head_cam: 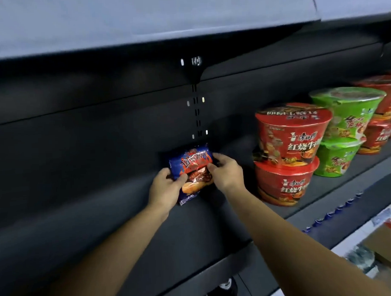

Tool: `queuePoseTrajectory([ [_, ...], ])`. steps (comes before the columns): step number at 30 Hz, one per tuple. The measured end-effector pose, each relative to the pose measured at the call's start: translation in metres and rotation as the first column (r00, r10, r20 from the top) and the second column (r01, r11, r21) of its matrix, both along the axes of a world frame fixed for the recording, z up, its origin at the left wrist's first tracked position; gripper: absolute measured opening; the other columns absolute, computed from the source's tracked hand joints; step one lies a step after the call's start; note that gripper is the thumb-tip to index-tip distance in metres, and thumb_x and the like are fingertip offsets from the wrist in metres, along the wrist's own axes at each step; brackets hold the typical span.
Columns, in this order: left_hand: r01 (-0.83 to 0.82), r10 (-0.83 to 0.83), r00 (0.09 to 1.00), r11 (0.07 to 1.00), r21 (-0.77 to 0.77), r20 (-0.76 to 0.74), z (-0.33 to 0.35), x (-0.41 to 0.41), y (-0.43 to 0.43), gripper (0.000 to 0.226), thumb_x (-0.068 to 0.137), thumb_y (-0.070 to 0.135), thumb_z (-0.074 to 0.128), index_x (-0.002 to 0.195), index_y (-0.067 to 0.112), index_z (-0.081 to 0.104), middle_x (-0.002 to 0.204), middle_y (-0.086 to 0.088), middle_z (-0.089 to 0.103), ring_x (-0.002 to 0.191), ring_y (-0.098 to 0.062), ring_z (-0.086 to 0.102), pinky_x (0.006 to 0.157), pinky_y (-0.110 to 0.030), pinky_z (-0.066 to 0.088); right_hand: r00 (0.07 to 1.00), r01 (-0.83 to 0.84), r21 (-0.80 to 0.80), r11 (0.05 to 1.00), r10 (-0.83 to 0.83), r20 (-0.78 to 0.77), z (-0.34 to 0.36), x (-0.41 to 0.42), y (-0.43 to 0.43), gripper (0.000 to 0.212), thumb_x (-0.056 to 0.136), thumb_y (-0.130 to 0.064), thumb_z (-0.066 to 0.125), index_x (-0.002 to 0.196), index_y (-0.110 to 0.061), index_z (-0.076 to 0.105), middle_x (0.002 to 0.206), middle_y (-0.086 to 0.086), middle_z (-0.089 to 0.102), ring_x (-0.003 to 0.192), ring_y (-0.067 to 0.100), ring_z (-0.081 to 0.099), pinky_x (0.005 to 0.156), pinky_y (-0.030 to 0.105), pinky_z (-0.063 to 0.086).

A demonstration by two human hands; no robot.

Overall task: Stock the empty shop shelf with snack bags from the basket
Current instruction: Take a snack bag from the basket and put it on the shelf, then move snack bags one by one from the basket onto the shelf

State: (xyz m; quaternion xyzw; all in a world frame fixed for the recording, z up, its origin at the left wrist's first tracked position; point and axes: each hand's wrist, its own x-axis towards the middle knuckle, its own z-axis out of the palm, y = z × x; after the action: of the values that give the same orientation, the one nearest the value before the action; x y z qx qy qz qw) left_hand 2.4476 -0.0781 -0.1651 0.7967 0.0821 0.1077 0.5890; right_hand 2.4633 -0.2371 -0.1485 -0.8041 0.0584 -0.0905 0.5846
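Note:
A blue snack bag [190,164] with red flame print stands nearly upright at the back of the dark shelf [92,206], leaning against the rear panel. My left hand [166,187] grips its lower left edge, thumb on the front. My right hand [226,171] pinches its right side with thumb and fingers. Both arms reach in from the lower right. The basket is out of view.
Stacked instant noodle bowls, red [288,153] and green [344,129], fill the shelf to the right of the bag. An upper shelf [141,21] overhangs. Below right a lower shelf holds a cardboard box [384,245]. A shoe [226,288] shows on the floor.

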Motion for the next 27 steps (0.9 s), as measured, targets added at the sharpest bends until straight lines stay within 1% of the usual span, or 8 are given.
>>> queuePoseTrajectory([
  [4, -0.036, 0.037, 0.999, 0.999, 0.016, -0.031, -0.002, 0.023, 0.015, 0.008, 0.093, 0.021, 0.069, 0.096, 0.021, 0.062, 0.090, -0.015, 0.074, 0.088, -0.040, 0.071, 0.078, -0.053, 0.060, 1.000, -0.029, -0.023, 0.999, 0.029, 0.001, -0.006, 0.025, 0.015, 0.042, 0.096, -0.018, 0.062, 0.138, -0.023, 0.061, 0.130, 0.003, 0.067, 0.119, 0.019, 0.062, 0.098, 0.025, 0.046],
  [7, -0.093, 0.088, 0.992, 0.994, -0.052, -0.088, -0.003, 0.035, 0.023, 0.015, 0.089, 0.022, 0.075, 0.094, 0.015, 0.062, 0.096, -0.014, 0.071, 0.085, -0.034, 0.071, 0.074, -0.044, 0.062, 0.999, -0.042, -0.047, 0.998, 0.042, 0.003, -0.009, 0.031, 0.022, 0.040, 0.096, -0.017, 0.063, 0.135, -0.027, 0.063, 0.124, 0.001, 0.070, 0.114, 0.018, 0.064, 0.093, 0.024, 0.048],
  [13, -0.145, 0.133, 0.981, 0.986, -0.080, -0.140, 0.000, 0.035, 0.027, 0.020, 0.088, 0.020, 0.074, 0.098, 0.013, 0.058, 0.106, -0.017, 0.070, 0.087, -0.026, 0.065, 0.074, -0.037, 0.054, 0.999, -0.022, -0.006, 1.000, 0.022, -0.032, -0.004, 0.023, 0.014, 0.049, 0.095, -0.024, 0.066, 0.143, -0.020, 0.056, 0.136, 0.004, 0.064, 0.126, 0.021, 0.059, 0.105, 0.026, 0.043],
  [17, -0.216, 0.212, 0.973, 0.976, -0.038, -0.089, 0.013, 0.014, 0.027, 0.027, 0.087, 0.024, 0.070, 0.107, 0.010, 0.060, 0.102, -0.019, 0.068, 0.080, -0.024, 0.054, 0.072, -0.032, 0.041, 0.999, -0.034, 0.035, 0.999, 0.034, -0.003, 0.013, 0.000, 0.001, 0.035, 0.096, -0.022, 0.065, 0.130, -0.016, 0.065, 0.111, 0.002, 0.069, 0.100, 0.013, 0.061, 0.094, 0.023, 0.045],
  [20, -0.183, 0.182, 0.982, 0.983, -0.022, -0.042, 0.030, -0.018, 0.018, 0.015, 0.090, 0.024, 0.067, 0.099, 0.013, 0.062, 0.088, -0.006, 0.064, 0.078, -0.022, 0.058, 0.068, -0.030, 0.041, 0.999, -0.041, 0.082, 0.996, 0.038, 0.036, 0.022, -0.026, -0.007, 0.011, 0.087, -0.030, 0.068, 0.097, -0.027, 0.072, 0.099, 0.002, 0.074, 0.095, 0.022, 0.069, 0.094, 0.038, 0.055],
  [22, -0.125, 0.125, 0.992, 0.992, 0.007, -0.002, 0.042, -0.045, 0.004, 0.009, 0.093, 0.021, 0.063, 0.094, 0.012, 0.061, 0.079, -0.003, 0.060, 0.068, -0.018, 0.056, 0.058, -0.025, 0.041, 0.997, -0.052, 0.137, 0.989, 0.045, 0.055, 0.024, -0.047, -0.018, 0.009, 0.080, -0.035, 0.065, 0.083, -0.028, 0.070, 0.089, 0.000, 0.073, 0.087, 0.023, 0.069, 0.082, 0.040, 0.057],
  [25, 0.005, -0.007, 0.999, 0.999, 0.042, 0.041, 0.053, -0.091, -0.026, 0.008, 0.097, 0.012, 0.058, 0.092, 0.005, 0.060, 0.071, -0.004, 0.055, 0.056, -0.013, 0.049, 0.041, -0.013, 0.036, 0.995, -0.084, 0.166, 0.983, 0.074, 0.067, 0.034, -0.095, -0.039, 0.015, 0.094, -0.022, 0.061, 0.081, -0.024, 0.067, 0.078, 0.002, 0.068, 0.070, 0.017, 0.059, 0.063, 0.033, 0.046],
  [27, 0.088, -0.093, 0.994, 0.993, 0.072, 0.061, 0.053, -0.119, -0.048, 0.011, 0.097, 0.012, 0.057, 0.092, 0.003, 0.061, 0.069, -0.005, 0.054, 0.055, -0.015, 0.047, 0.042, -0.012, 0.035, 0.996, -0.064, 0.185, 0.981, 0.052, 0.073, 0.033, -0.126, -0.057, 0.019, 0.100, -0.019, 0.058, 0.082, -0.021, 0.066, 0.076, 0.005, 0.067, 0.064, 0.016, 0.057, 0.057, 0.029, 0.045],
])
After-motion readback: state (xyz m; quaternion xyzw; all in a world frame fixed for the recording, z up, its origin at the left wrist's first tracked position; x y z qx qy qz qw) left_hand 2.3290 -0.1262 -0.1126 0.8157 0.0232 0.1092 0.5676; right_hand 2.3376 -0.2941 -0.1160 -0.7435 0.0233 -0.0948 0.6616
